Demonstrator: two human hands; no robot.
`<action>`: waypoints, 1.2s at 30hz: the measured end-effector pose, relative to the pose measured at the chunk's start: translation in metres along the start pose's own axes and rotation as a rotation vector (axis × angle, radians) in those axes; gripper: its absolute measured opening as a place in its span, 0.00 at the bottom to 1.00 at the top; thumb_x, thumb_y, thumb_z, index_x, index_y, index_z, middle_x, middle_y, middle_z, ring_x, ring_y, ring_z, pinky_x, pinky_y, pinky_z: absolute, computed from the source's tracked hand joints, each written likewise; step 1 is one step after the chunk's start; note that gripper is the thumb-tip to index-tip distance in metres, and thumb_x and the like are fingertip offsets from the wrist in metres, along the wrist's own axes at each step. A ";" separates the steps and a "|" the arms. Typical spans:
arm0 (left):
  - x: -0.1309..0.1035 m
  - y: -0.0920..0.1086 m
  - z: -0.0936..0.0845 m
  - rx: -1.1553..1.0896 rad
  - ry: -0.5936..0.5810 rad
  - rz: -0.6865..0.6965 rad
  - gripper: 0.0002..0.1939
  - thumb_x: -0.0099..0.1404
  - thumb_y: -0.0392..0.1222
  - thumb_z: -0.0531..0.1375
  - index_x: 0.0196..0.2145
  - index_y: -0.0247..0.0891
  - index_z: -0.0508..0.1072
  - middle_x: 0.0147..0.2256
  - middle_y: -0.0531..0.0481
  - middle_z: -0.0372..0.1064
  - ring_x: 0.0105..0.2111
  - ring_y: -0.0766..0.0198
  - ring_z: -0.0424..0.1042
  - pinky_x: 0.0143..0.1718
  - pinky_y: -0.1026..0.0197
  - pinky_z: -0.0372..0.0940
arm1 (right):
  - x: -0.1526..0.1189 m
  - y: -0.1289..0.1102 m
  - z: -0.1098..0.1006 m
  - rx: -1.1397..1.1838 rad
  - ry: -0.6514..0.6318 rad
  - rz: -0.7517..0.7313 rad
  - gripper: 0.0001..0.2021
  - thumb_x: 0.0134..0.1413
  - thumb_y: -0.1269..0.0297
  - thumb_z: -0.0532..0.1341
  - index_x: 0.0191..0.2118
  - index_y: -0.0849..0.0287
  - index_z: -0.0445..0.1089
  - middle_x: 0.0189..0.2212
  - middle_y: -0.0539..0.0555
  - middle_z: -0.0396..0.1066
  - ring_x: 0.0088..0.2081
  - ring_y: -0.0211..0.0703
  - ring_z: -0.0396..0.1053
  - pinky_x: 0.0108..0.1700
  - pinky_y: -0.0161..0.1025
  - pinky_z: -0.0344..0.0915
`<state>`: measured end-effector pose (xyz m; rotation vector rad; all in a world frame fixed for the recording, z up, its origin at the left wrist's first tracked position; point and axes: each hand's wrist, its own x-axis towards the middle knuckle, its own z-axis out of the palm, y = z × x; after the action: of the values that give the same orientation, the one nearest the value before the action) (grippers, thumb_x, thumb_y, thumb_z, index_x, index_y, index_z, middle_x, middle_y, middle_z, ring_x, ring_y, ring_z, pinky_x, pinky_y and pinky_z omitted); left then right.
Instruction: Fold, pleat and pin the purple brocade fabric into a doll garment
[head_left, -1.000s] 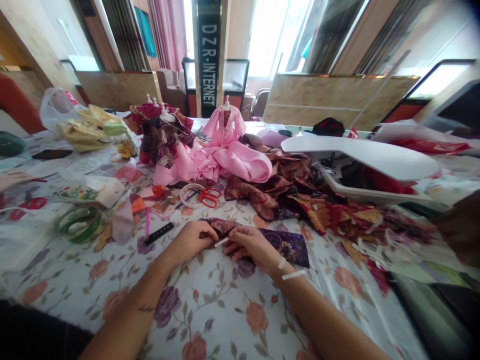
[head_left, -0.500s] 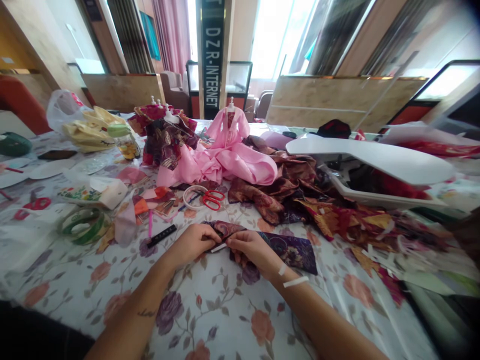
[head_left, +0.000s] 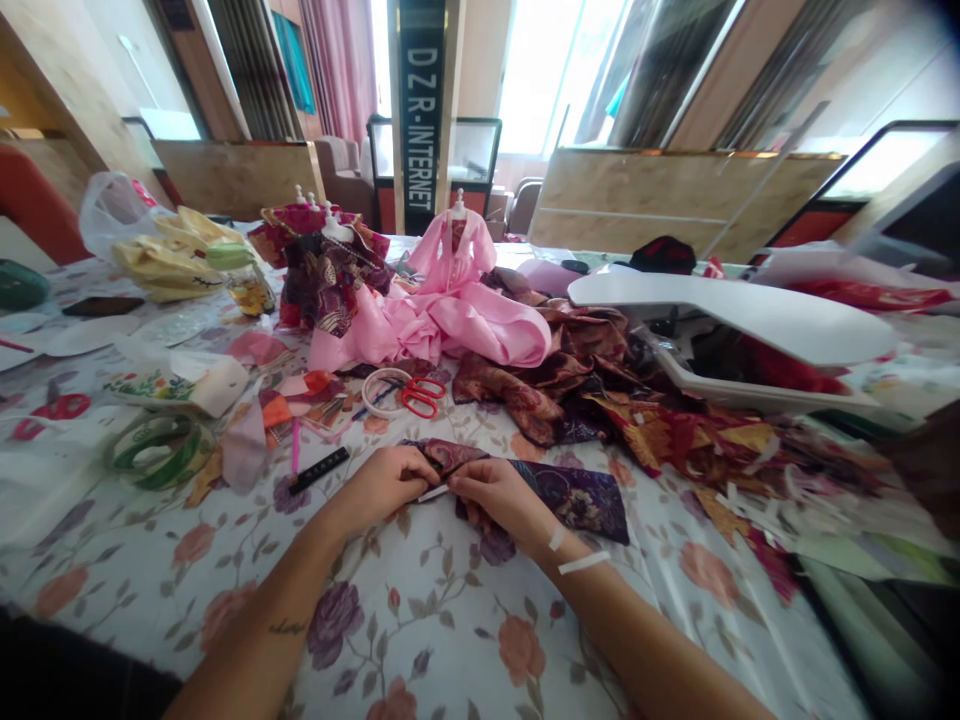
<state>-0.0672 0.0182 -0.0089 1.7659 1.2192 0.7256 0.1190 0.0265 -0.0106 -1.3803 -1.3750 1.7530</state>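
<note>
Both hands are closed on a strip of dark purple patterned fabric (head_left: 577,497) lying across the floral tablecloth. My left hand (head_left: 391,482) pinches its left part, fingertips bent down at the near edge. My right hand (head_left: 495,495) grips it close by, thumb and fingers pressed together. Between the fingertips a short white strip (head_left: 433,493), which looks like tape, shows along the fabric's edge. The fabric's right end spreads flat past my right hand. Two more white strips (head_left: 583,563) are stuck on my right wrist and forearm. The fingertips partly hide the fabric.
Red-handled scissors (head_left: 422,397) and a white tape roll (head_left: 385,393) lie beyond my hands. A black ruler-like bar (head_left: 319,470) and a green tape roll (head_left: 160,450) are on the left. Behind stand a pink dress on a small mannequin (head_left: 456,245) and brown patterned cloth (head_left: 517,395). Fabric scraps (head_left: 697,440) lie right.
The view has shifted slightly, so things appear a little further left. Both hands keep nearly the same pinch on the fabric.
</note>
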 end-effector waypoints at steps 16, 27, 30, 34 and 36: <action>0.001 0.000 -0.001 -0.030 -0.063 -0.087 0.10 0.52 0.34 0.60 0.34 0.35 0.77 0.32 0.50 0.72 0.30 0.64 0.71 0.31 0.65 0.65 | -0.004 -0.010 0.006 -0.114 0.047 0.022 0.13 0.50 0.74 0.55 0.17 0.60 0.63 0.07 0.43 0.59 0.09 0.28 0.51 0.11 0.25 0.48; 0.002 0.000 0.001 -0.015 -0.049 -0.084 0.09 0.52 0.33 0.60 0.33 0.35 0.77 0.31 0.50 0.70 0.29 0.65 0.69 0.29 0.65 0.64 | -0.002 -0.002 0.006 -0.185 0.064 -0.017 0.11 0.50 0.74 0.55 0.19 0.60 0.63 0.07 0.42 0.58 0.09 0.28 0.52 0.11 0.25 0.50; 0.002 -0.001 0.001 -0.002 -0.045 -0.077 0.09 0.52 0.32 0.60 0.33 0.34 0.77 0.32 0.50 0.70 0.29 0.65 0.69 0.30 0.65 0.63 | 0.000 0.002 0.006 -0.197 0.068 -0.029 0.11 0.49 0.73 0.55 0.19 0.60 0.64 0.07 0.42 0.59 0.09 0.29 0.53 0.11 0.26 0.50; 0.003 -0.002 0.002 0.006 -0.051 -0.072 0.09 0.51 0.31 0.60 0.32 0.34 0.76 0.31 0.50 0.70 0.29 0.66 0.68 0.31 0.64 0.62 | 0.001 0.005 0.006 -0.236 0.081 -0.061 0.10 0.50 0.72 0.55 0.20 0.60 0.64 0.09 0.43 0.59 0.09 0.30 0.54 0.11 0.27 0.51; 0.003 -0.003 0.002 0.010 -0.050 -0.071 0.10 0.51 0.30 0.60 0.32 0.34 0.76 0.31 0.50 0.69 0.29 0.66 0.68 0.31 0.65 0.62 | 0.000 0.004 0.007 -0.282 0.095 -0.086 0.10 0.50 0.72 0.54 0.20 0.60 0.64 0.10 0.43 0.60 0.10 0.31 0.57 0.12 0.27 0.52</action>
<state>-0.0655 0.0209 -0.0122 1.7300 1.2477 0.6316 0.1139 0.0221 -0.0145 -1.5039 -1.6507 1.4607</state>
